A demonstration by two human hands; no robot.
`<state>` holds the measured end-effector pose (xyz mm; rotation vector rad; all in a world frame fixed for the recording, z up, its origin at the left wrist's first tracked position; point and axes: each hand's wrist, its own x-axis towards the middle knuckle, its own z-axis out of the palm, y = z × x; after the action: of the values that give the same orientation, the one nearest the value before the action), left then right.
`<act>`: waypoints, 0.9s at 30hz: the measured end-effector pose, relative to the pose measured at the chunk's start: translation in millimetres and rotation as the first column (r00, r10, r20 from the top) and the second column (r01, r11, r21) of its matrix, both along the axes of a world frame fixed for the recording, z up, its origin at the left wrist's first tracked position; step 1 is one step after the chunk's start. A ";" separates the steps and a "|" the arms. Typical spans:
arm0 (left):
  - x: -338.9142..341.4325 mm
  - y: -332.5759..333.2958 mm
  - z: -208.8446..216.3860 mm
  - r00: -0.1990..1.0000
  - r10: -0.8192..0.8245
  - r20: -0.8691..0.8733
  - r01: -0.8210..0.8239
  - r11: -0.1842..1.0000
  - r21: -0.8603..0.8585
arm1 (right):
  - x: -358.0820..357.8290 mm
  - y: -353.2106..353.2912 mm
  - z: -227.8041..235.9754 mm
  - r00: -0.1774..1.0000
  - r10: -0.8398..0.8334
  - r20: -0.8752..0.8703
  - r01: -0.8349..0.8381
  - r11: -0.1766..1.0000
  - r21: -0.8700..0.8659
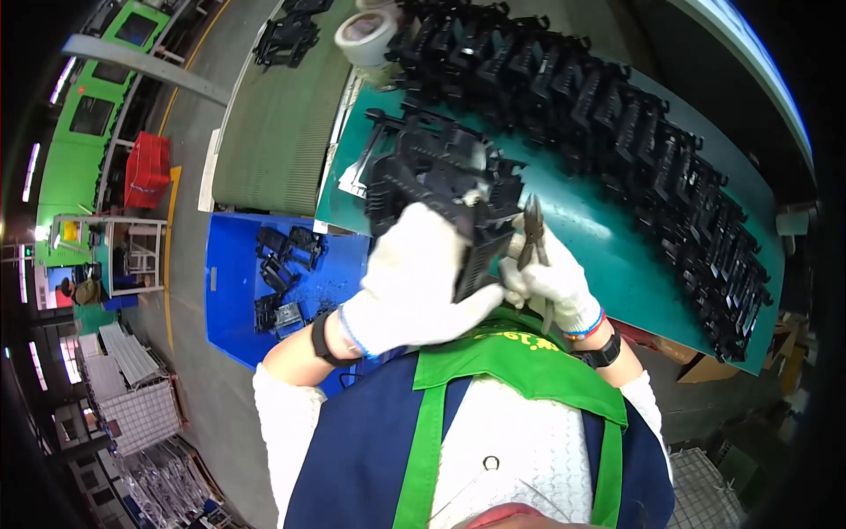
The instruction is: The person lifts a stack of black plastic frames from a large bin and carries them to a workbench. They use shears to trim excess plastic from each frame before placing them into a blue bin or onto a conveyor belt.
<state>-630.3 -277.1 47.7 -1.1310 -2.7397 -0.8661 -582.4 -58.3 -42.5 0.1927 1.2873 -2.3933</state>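
My left hand (410, 286), in a white glove, is closed on a black moulded plastic part (441, 176) and holds it up over the near left of the green tabletop. The part has many ribs and small tabs. Gloved in white as well, my right hand (551, 278) grips a pair of cutting pliers (532, 234) with the jaws pointing up, just right of the part. The plier jaws look apart from the part, though I cannot tell for sure. My palm hides most of the plier handles.
Several rows of like black parts (599, 106) line the far and right sides of the green table (564, 216). Tape rolls (367, 40) stand at its far left corner, beside a conveyor belt (278, 132). A blue bin (233, 291) with several black pieces sits at the left.
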 end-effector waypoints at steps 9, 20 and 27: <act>23.7 124.9 -66.0 0.945 -0.320 -0.066 0.300 0.930 -0.213 | 58.7 104.4 -71.8 0.893 -0.415 0.173 0.442 0.882 -0.166; -39.8 115.0 -53.0 0.994 -0.102 -0.038 0.070 0.870 -0.487 | 104.5 145.4 -98.8 0.723 -0.677 0.137 0.641 0.732 0.231; -131.8 97.4 -88.0 0.913 0.313 0.261 -0.161 0.866 -0.474 | 106.6 139.3 -108.6 0.769 -0.632 -0.097 0.558 0.588 0.586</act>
<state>-762.1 -179.7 -40.4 -0.6973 -3.3867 -0.4349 -475.8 81.0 -151.2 1.1120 2.1406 -2.3032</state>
